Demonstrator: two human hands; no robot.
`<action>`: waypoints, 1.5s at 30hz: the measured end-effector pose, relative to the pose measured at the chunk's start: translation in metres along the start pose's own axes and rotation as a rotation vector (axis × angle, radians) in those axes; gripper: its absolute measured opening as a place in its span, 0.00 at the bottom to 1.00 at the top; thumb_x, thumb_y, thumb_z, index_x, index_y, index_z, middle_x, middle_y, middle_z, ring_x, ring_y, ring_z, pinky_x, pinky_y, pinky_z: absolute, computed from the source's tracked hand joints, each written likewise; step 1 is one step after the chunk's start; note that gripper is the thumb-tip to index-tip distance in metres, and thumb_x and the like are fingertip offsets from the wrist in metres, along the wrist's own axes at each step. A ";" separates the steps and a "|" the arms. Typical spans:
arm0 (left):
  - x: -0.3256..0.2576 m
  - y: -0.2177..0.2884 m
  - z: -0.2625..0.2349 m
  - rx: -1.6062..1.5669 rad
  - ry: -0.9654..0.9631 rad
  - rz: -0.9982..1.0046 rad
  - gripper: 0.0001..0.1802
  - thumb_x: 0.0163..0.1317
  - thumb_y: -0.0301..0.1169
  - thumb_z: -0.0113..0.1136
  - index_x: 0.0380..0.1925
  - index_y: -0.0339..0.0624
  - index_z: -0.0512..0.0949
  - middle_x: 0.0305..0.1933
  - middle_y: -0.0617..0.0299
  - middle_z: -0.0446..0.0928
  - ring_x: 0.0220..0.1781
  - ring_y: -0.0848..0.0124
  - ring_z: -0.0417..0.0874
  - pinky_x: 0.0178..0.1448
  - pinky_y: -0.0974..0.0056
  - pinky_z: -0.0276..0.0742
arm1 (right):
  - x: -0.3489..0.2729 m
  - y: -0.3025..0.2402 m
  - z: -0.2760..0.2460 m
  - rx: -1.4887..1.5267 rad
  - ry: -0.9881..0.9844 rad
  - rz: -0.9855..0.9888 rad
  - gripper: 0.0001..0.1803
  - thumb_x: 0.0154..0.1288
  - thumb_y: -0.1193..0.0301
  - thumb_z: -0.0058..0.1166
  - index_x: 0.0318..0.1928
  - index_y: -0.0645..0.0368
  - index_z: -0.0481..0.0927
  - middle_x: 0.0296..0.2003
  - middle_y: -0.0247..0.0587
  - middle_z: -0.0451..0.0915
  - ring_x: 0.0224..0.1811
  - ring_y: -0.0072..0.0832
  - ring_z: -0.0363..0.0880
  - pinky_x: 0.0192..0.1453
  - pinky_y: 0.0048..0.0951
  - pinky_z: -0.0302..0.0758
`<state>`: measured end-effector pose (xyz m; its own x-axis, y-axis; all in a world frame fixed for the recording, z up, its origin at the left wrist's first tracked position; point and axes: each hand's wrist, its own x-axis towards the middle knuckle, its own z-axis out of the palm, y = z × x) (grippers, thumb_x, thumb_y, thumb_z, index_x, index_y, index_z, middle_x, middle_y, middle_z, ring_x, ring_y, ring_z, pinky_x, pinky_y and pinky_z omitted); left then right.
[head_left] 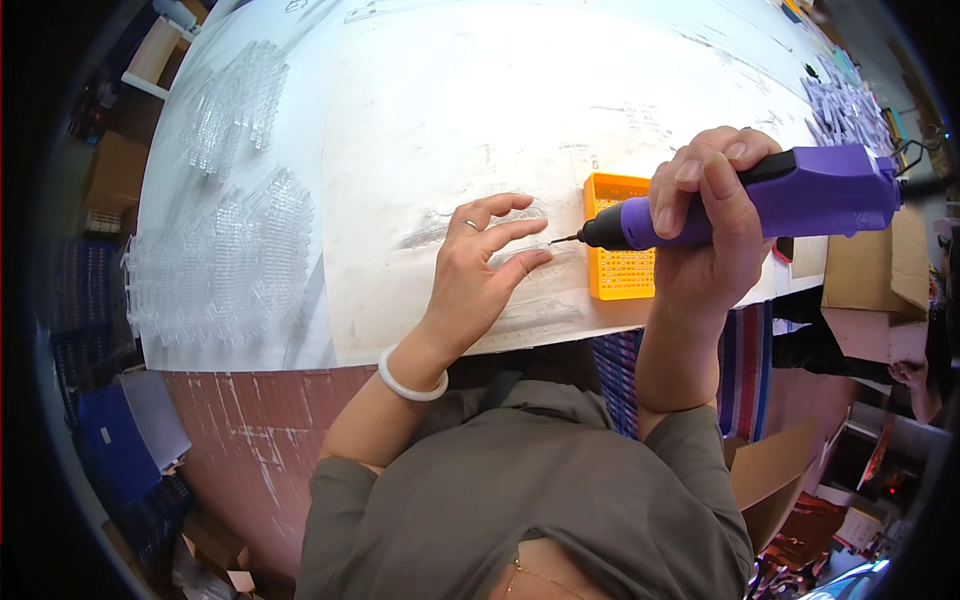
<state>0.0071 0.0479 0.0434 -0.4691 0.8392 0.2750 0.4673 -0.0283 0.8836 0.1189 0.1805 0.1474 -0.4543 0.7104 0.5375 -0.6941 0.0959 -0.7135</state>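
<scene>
My right hand (715,200) is wrapped around a purple and black electric screwdriver (815,190), which lies nearly level with its thin bit pointing left. The bit's tip meets the end of a small clear plastic piece (522,249) at the fingers of my left hand (480,260). Thumb and middle finger lie on either side of this piece, while the index finger stretches out above it. Its clear outline is faint against the pale table. Beyond the screwdriver's nose, an orange perforated basket (622,290) stands partly hidden by the tool and my right hand.
Clear plastic strips lie in two piles (235,265) on the table's left (430,120). A heap of pale purple-grey pieces (845,110) is at the far right. Cardboard boxes (868,265) stand beside the right edge, where another person's hand (908,374) shows.
</scene>
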 end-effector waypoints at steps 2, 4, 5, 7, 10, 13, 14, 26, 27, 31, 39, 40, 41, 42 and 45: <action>-0.004 -0.006 -0.002 -0.029 0.003 -0.007 0.15 0.51 0.26 0.71 0.42 0.45 0.85 0.54 0.60 0.78 0.57 0.64 0.73 0.60 0.61 0.71 | -0.003 0.001 0.004 0.030 -0.036 0.005 0.09 0.62 0.85 0.53 0.40 0.62 0.71 0.28 0.47 0.78 0.19 0.25 0.76 0.23 0.22 0.74; -0.009 -0.007 -0.004 -0.065 0.000 -0.011 0.14 0.51 0.25 0.71 0.41 0.44 0.85 0.53 0.61 0.78 0.56 0.65 0.73 0.59 0.62 0.72 | -0.007 0.003 0.007 0.022 -0.032 0.022 0.09 0.62 0.85 0.53 0.40 0.62 0.71 0.28 0.47 0.78 0.19 0.25 0.76 0.23 0.22 0.74; -0.010 -0.006 -0.005 -0.077 -0.002 -0.010 0.12 0.52 0.24 0.70 0.39 0.43 0.85 0.51 0.61 0.78 0.56 0.65 0.74 0.58 0.62 0.73 | -0.008 0.004 0.008 0.013 -0.027 0.035 0.09 0.62 0.85 0.53 0.40 0.62 0.71 0.28 0.48 0.78 0.19 0.25 0.76 0.23 0.22 0.74; -0.013 -0.006 -0.007 -0.089 -0.004 -0.009 0.11 0.52 0.23 0.70 0.37 0.43 0.85 0.50 0.62 0.79 0.55 0.65 0.74 0.58 0.62 0.73 | -0.010 0.005 0.011 0.018 -0.025 0.045 0.09 0.62 0.85 0.53 0.40 0.62 0.71 0.28 0.48 0.78 0.18 0.25 0.76 0.23 0.21 0.74; -0.015 -0.006 -0.007 -0.031 0.052 0.069 0.07 0.52 0.21 0.68 0.32 0.41 0.83 0.45 0.61 0.80 0.51 0.64 0.75 0.53 0.61 0.74 | -0.013 0.006 0.016 0.018 -0.013 0.068 0.09 0.62 0.85 0.53 0.39 0.62 0.71 0.28 0.48 0.78 0.18 0.25 0.76 0.22 0.21 0.74; -0.015 -0.008 -0.009 0.179 0.083 0.229 0.06 0.52 0.20 0.67 0.30 0.40 0.81 0.41 0.61 0.80 0.47 0.62 0.77 0.49 0.60 0.73 | -0.015 0.008 0.021 0.002 -0.023 0.088 0.09 0.61 0.86 0.53 0.39 0.61 0.71 0.27 0.47 0.78 0.19 0.25 0.77 0.23 0.21 0.75; -0.015 -0.008 -0.009 0.173 0.080 0.254 0.06 0.52 0.20 0.67 0.29 0.40 0.80 0.40 0.61 0.80 0.45 0.62 0.77 0.48 0.60 0.72 | -0.015 0.009 0.022 -0.010 -0.042 0.091 0.10 0.61 0.86 0.53 0.39 0.61 0.71 0.27 0.47 0.78 0.19 0.24 0.77 0.23 0.21 0.75; -0.013 -0.023 -0.011 0.570 0.012 0.288 0.25 0.55 0.32 0.67 0.53 0.37 0.77 0.57 0.53 0.77 0.59 0.58 0.74 0.60 0.57 0.70 | 0.005 0.049 0.016 -0.170 -0.057 -0.077 0.05 0.61 0.84 0.58 0.36 0.64 0.77 0.27 0.42 0.80 0.22 0.24 0.81 0.26 0.21 0.78; -0.012 -0.027 -0.010 0.646 -0.036 0.272 0.25 0.56 0.36 0.66 0.53 0.37 0.76 0.58 0.54 0.76 0.61 0.57 0.73 0.62 0.56 0.68 | 0.007 0.055 0.014 -0.194 -0.054 -0.070 0.04 0.61 0.84 0.58 0.35 0.65 0.77 0.27 0.41 0.80 0.22 0.23 0.81 0.26 0.21 0.78; -0.013 -0.028 -0.008 0.725 -0.075 0.266 0.26 0.58 0.40 0.63 0.54 0.37 0.76 0.60 0.55 0.74 0.63 0.57 0.71 0.64 0.54 0.66 | 0.010 0.073 0.012 -0.272 -0.097 -0.048 0.06 0.61 0.84 0.56 0.37 0.62 0.77 0.27 0.42 0.80 0.20 0.23 0.79 0.25 0.20 0.76; -0.010 -0.026 -0.009 0.729 -0.115 0.229 0.28 0.58 0.41 0.63 0.56 0.36 0.74 0.63 0.55 0.71 0.64 0.58 0.69 0.65 0.55 0.65 | 0.011 0.086 0.007 -0.319 -0.081 0.007 0.06 0.62 0.83 0.57 0.37 0.62 0.77 0.27 0.42 0.80 0.20 0.23 0.80 0.25 0.21 0.77; -0.010 -0.026 -0.008 0.728 -0.116 0.228 0.28 0.58 0.41 0.63 0.56 0.36 0.74 0.63 0.55 0.71 0.64 0.58 0.69 0.65 0.55 0.65 | 0.012 0.086 0.006 -0.321 -0.081 0.009 0.06 0.62 0.83 0.57 0.37 0.62 0.77 0.27 0.42 0.80 0.21 0.23 0.80 0.25 0.21 0.77; -0.010 -0.026 -0.008 0.727 -0.118 0.225 0.28 0.58 0.41 0.63 0.56 0.36 0.74 0.63 0.55 0.71 0.64 0.58 0.69 0.66 0.55 0.64 | 0.012 0.087 0.005 -0.323 -0.082 0.010 0.06 0.62 0.83 0.57 0.37 0.62 0.77 0.27 0.41 0.80 0.21 0.23 0.80 0.25 0.21 0.77; -0.010 -0.026 -0.008 0.728 -0.119 0.222 0.28 0.58 0.41 0.63 0.56 0.37 0.74 0.64 0.55 0.71 0.65 0.59 0.68 0.66 0.55 0.64 | 0.011 0.087 0.006 -0.323 -0.082 0.011 0.06 0.62 0.83 0.57 0.37 0.62 0.77 0.27 0.41 0.80 0.21 0.23 0.80 0.25 0.21 0.77; -0.011 -0.026 -0.009 0.738 -0.126 0.219 0.29 0.59 0.42 0.63 0.56 0.37 0.74 0.64 0.55 0.70 0.65 0.59 0.68 0.66 0.55 0.64 | 0.010 0.088 0.007 -0.329 -0.066 0.058 0.06 0.62 0.83 0.57 0.38 0.62 0.78 0.27 0.41 0.80 0.21 0.23 0.80 0.26 0.21 0.77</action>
<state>-0.0065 0.0351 0.0208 -0.2408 0.9129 0.3296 0.9378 0.1313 0.3214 0.0496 0.1916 0.0931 -0.5303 0.6756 0.5122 -0.4540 0.2839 -0.8446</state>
